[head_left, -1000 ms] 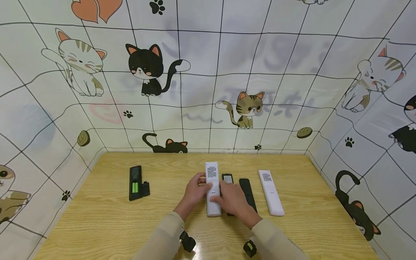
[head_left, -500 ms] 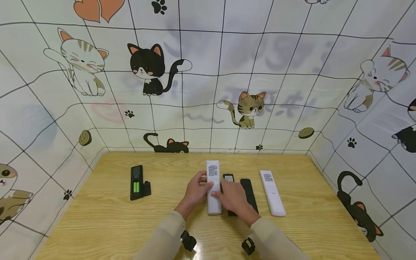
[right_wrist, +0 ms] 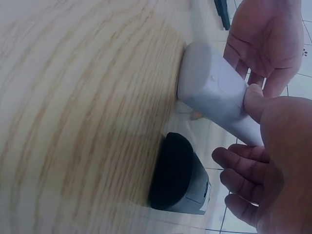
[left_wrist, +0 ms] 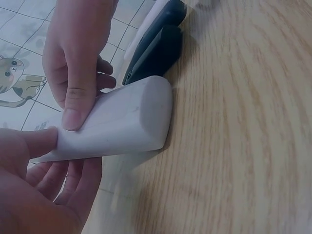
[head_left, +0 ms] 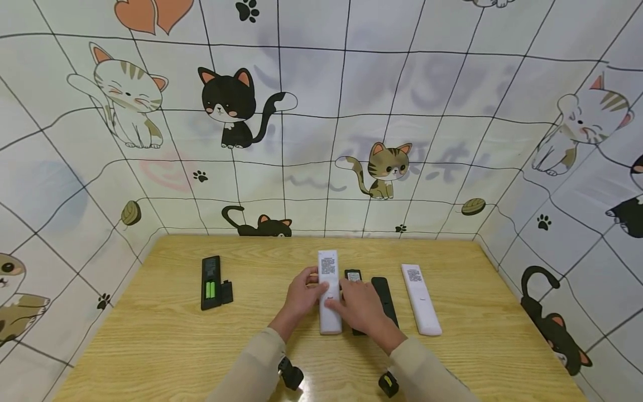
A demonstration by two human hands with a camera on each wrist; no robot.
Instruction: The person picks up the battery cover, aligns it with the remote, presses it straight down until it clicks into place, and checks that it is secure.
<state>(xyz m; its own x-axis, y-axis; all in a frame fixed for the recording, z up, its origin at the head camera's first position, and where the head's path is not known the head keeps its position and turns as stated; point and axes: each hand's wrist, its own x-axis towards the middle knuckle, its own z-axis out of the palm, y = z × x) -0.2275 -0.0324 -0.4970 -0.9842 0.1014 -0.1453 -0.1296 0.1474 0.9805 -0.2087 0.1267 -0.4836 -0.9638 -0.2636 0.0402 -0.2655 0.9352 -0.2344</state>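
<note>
A white remote control [head_left: 329,321] lies back side up between my hands, a printed label near its far end. My left hand [head_left: 301,296] grips it from the left, thumb on the back and fingers along the side and underneath. From the right, my right hand [head_left: 364,306] has its thumb pressed on the remote's back. Its other fingers are curled by the right edge, seen in the right wrist view. The remote's near end sits at the table surface in the left wrist view. Partly behind my right hand is a black remote with a label [head_left: 354,274].
Right of my hands lie another black remote [head_left: 385,301] and a second white remote [head_left: 421,300]. At the left, a black remote with green batteries [head_left: 211,282] lies open beside its loose battery cover [head_left: 227,292]. A cat-print cloth [head_left: 311,134] hangs behind the wooden table [head_left: 125,346].
The white remote and my right hand have shifted very slightly toward me since half a second ago. My left hand keeps the same grip, and the other remotes lie as before.
</note>
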